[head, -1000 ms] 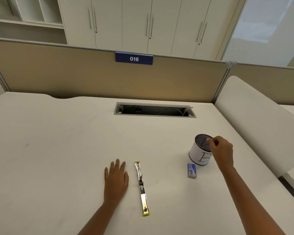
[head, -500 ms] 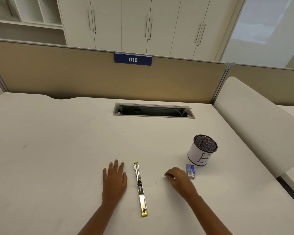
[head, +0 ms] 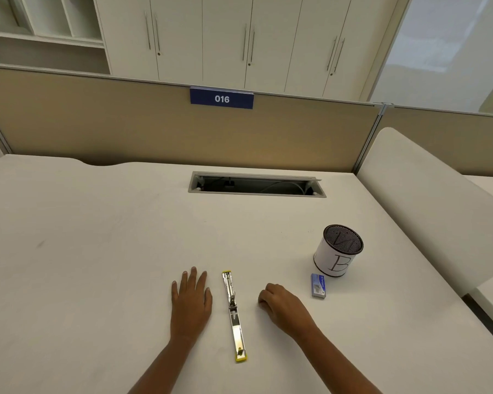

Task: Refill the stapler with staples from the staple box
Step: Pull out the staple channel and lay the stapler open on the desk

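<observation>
Flanking the opened stapler point(head: 234, 314), left hand point(head: 190, 302) flat, right hand point(head: 285, 308) curled.

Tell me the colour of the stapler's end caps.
Yellow, on both ends of the opened stapler; head view.

This is looking like an open-plan office workstation. A tan fabric partition point(head: 154, 129) is standing along the far edge of the pale tabletop point(head: 83, 237), well beyond the fingers, and is carrying a blue plate point(head: 221, 98) reading "016", as numbered desks do. A cable tray point(head: 256, 185) with wires inside is lying open, sunk into the tabletop ahead of the fingers. Behind the partition, tall white cabinets point(head: 225, 38) with slim metal handles and open shelving point(head: 40, 32) are lining the wall. A frosted glass panel point(head: 453, 46) is closing the far right.
</observation>
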`<state>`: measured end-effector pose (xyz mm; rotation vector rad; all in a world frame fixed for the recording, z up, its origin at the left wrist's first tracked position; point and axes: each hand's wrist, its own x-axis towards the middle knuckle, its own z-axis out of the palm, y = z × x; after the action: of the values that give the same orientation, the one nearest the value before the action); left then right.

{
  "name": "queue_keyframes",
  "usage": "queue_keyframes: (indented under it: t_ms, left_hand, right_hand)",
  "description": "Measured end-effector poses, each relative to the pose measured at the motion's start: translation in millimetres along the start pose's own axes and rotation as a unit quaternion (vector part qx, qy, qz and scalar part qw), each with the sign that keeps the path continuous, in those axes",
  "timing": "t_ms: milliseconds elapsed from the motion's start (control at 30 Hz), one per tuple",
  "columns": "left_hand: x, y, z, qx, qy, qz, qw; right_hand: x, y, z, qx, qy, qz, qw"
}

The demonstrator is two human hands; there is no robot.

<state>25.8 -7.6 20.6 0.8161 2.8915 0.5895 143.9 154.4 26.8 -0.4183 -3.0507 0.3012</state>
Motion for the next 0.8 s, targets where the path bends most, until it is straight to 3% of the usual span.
queue_keyframes:
  t_ms: [200, 333, 467, 533, 633, 800]
  left_hand:
    - [-2, 1, 0, 0.0, 0.004, 0.004, 1.0]
    - [-2, 1, -2, 0.004, -0.012, -0.006, 1.0]
    - [-2, 1, -1, 0.01, -0.006, 0.005, 1.0]
    - [-2, 1, -1, 0.015, 0.0, 0.01, 1.0]
    - [-2, 1, -2, 0.015, 0.001, 0.013, 1.0]
    - [-1, -1, -1, 0.027, -0.003, 0.018, 0.999]
  right_hand:
    - [2, -3, 2, -0.04, -0.016, 0.012, 0.999]
    - [5, 15, -22, 0.068, 0.086, 0.074, 0.991]
    - [13, 54, -72, 0.158, 0.271, 0.198, 0.929]
    - [15, 76, -91, 0.169, 0.321, 0.276, 0.89]
    - [15, 104, -105, 0.152, 0.324, 0.349, 0.866]
    - [10, 118, -110, 0.183, 0.331, 0.365, 0.851]
